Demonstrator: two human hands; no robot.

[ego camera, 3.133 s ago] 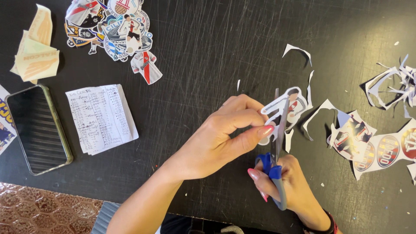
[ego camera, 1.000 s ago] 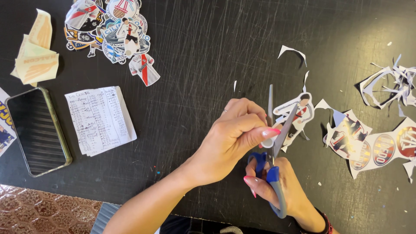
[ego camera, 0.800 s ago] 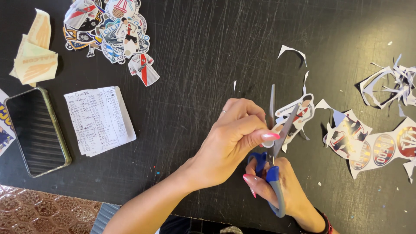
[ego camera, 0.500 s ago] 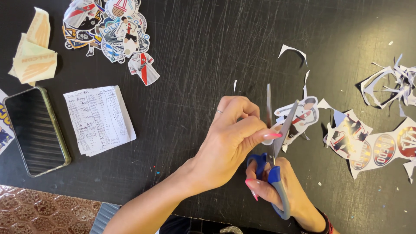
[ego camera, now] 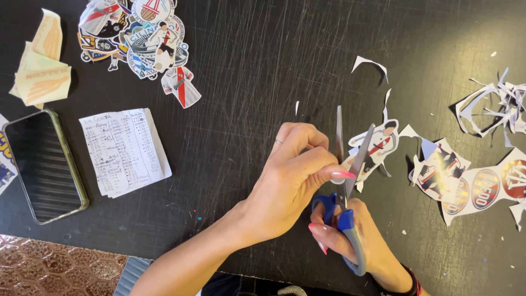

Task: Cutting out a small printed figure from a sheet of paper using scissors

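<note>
My right hand (ego camera: 359, 241) grips blue-handled scissors (ego camera: 346, 181) whose blades stand apart, pointing away from me. Between the blades is a paper sticker of a football player (ego camera: 377, 147), which my left hand (ego camera: 290, 178) pinches at its near edge with thumb and fingers. The left hand lies across the right one and hides part of the handles. Both hands work over a scratched black table (ego camera: 257, 66).
A sheet of uncut stickers (ego camera: 466, 183) lies to the right, with white paper trimmings (ego camera: 493, 107) beyond it. A pile of cut stickers (ego camera: 139, 38) sits at the back left, beside folded yellow backing paper (ego camera: 43, 74). A handwritten list (ego camera: 123, 151) and a phone (ego camera: 44, 164) lie left.
The sticker has been turned in my left hand and the scissor blades have spread wider around it. Both hands stay in nearly the same spot.
</note>
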